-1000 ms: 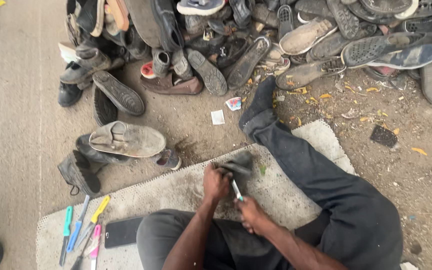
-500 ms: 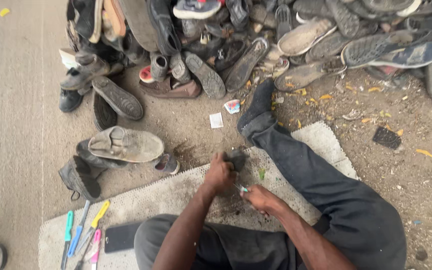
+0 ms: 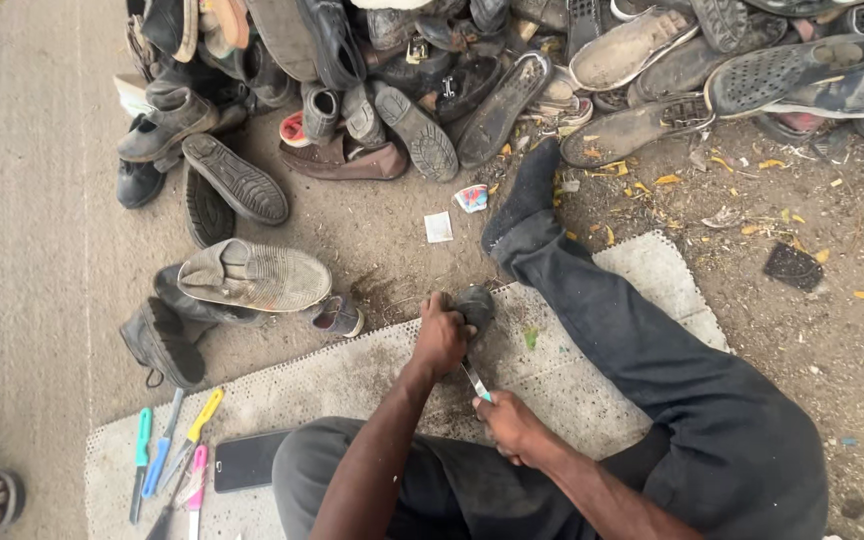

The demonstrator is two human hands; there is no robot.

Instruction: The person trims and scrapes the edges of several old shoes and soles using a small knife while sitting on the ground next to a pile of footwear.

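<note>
Gripping a small dark rubbery shoe piece (image 3: 475, 303) w/ left hand (image 3: 441, 337), fingers curled tight round it, pinning it down on the pale perforated mat (image 3: 352, 375) just ahead of the person's lap. Right hand (image 3: 512, 425) sits close behind left, fist closed on a thin metal blade w/ light-blue handle (image 3: 476, 382), tip aimed fwd at the piece's near edge. Piece looks light, stiff-ish, prob. grippy rubber, not fragile; best held from the top/far side, fingers kept off the blade's line. Exact shape unclear, hand covers most of it. Blade: thin, rigid, take by handle only.

Left of left hand: grey slip-on shoe (image 3: 255, 276) upside down, dark boot (image 3: 162, 343) beyond it. Behind-left of both hands, at mat's corner: row of coloured-handle tools (image 3: 172, 460) + black phone (image 3: 249, 459). Right of hands: person's outstretched leg in dark trousers (image 3: 642, 340), sock foot fwd. Far ahead: big pile of worn shoes (image 3: 512, 60) on dirt.
</note>
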